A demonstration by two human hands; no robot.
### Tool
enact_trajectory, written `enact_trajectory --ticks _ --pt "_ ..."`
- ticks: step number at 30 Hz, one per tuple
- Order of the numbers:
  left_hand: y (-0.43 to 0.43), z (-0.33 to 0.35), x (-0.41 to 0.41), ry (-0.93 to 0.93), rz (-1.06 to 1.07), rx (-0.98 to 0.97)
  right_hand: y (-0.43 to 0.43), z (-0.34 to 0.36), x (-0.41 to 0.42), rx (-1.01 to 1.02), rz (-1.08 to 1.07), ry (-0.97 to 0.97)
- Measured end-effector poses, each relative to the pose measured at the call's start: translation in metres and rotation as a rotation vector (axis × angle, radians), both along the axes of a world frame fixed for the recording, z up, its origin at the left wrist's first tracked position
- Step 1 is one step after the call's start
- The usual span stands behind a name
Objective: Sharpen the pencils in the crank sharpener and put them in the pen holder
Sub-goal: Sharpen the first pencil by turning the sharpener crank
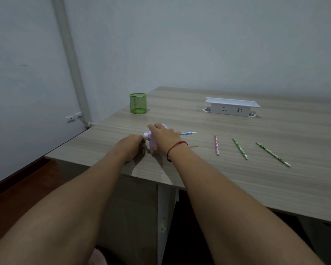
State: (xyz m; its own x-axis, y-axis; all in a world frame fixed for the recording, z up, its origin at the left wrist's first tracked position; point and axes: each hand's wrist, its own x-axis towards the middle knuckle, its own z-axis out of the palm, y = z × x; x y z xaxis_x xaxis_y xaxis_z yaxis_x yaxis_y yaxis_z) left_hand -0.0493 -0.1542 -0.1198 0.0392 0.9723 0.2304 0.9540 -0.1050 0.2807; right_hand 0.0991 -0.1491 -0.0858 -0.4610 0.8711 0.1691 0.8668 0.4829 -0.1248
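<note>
**Q:** What is happening on the desk (pixel 275 188)?

**A:** Seen from the person's head, both bare arms reach to a small pink crank sharpener (pixel 152 144) near the desk's front left. The hands are close together, one on each side of it. The right hand (pixel 163 137) lies over the top with its fingers wrapped round the body, holding it down. The left hand (pixel 131 145) is curled at the white crank (pixel 146 135) on the sharpener's left side. The handle itself is hidden under the fingers.

**Q:** Is a pencil in it?

**A:** Yes. A blue pencil (pixel 188 133) sticks out level from the sharpener's right side, past the right hand. Its tip is inside, so how sharp it is cannot be told.

**Q:** And the other pencils?

**A:** Three lie loose on the desk, well to the right: a pink pencil (pixel 216 144), a green pencil (pixel 240 148) and a second green pencil (pixel 273 154). None touches another.

**Q:** Has anything reached the pen holder (pixel 138 103)?

**A:** It seems not. The green mesh holder stands apart, near the far left edge, and nothing shows above its rim or through the mesh.

**Q:** So how far along is the task?

**A:** It looks early. The first pencil is in the sharpener, three wait, and all four have yet to go in the holder.
</note>
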Motion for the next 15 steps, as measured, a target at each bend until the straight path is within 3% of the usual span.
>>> enact_trajectory --ticks 4,7,15 --pt "0.010 0.017 -0.001 0.204 0.008 0.063 -0.001 -0.006 -0.003 0.036 -0.024 0.001" --pt "0.018 0.031 -0.004 0.259 0.001 0.145 0.001 -0.007 -0.007 0.051 -0.052 -0.028" --pt "0.012 0.032 -0.003 0.188 -0.040 0.287 -0.004 0.001 -0.008 0.070 -0.081 -0.124"
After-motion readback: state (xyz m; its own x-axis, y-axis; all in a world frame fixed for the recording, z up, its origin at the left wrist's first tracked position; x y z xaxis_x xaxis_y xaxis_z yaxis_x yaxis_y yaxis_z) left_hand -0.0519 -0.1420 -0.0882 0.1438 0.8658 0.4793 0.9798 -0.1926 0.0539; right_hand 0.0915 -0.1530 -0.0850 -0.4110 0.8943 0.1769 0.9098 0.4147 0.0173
